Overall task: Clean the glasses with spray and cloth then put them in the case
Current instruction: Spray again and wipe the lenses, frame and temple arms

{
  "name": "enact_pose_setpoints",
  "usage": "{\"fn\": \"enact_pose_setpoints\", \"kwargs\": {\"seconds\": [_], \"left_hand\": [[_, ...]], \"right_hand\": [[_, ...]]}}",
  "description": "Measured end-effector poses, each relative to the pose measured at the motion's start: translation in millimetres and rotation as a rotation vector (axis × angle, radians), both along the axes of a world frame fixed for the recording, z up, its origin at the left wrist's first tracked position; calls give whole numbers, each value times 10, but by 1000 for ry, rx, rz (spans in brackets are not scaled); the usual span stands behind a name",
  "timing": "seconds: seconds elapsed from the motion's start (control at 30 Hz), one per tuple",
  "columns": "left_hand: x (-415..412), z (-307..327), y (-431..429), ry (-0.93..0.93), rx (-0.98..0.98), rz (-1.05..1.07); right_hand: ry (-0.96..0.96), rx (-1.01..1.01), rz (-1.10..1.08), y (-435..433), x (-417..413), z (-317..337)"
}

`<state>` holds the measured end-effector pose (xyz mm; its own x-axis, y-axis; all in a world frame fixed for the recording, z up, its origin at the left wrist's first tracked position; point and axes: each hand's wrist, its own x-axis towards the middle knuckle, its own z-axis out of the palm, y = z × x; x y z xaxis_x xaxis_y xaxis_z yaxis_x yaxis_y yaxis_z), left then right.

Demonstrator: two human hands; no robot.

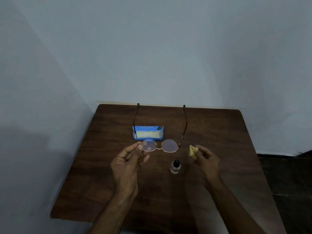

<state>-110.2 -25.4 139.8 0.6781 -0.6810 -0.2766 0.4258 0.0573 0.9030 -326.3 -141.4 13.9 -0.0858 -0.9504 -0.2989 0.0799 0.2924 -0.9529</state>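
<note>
My left hand (128, 159) pinches the left edge of the round, thin-rimmed glasses (169, 146) and holds them up above the table, temples unfolded and pointing away from me. My right hand (206, 159) is closed on a small crumpled yellow cloth (193, 151), just right of the glasses and apart from them. A small clear spray bottle (175, 166) with a black cap stands upright on the table between my hands. Behind the glasses lies the blue case (148, 132), open, with a pale lining showing.
The dark wooden table (101, 183) stands in a corner, with pale walls at its far and left sides. A dark floor (290, 183) shows beyond its right edge.
</note>
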Motion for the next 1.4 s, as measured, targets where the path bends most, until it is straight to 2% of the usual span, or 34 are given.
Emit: {"fn": "enact_pose_setpoints", "kwargs": {"seconds": [0.1, 0.2, 0.4, 0.5, 0.8, 1.07, 1.4], "left_hand": [[17, 0, -10, 9, 7, 0], [17, 3, -12, 9, 18, -7], [27, 42, -17, -3, 8, 9], [76, 92, -5, -17, -5, 32], [338, 133, 95, -52, -9, 104], [618, 204, 216, -163, -40, 93], [956, 228, 306, -335, -48, 95]], "right_hand": [[-195, -31, -16, 67, 82, 509], [-250, -118, 10, 140, 205, 896], [-157, -249, 111, 305, 409, 1271], [-138, -288, 150, 377, 459, 1314], [79, -470, 261, 527, 732, 1415], [198, -555, 168, 672, 1123, 1659], [225, -727, 52, 663, 1542, 2077]]}}
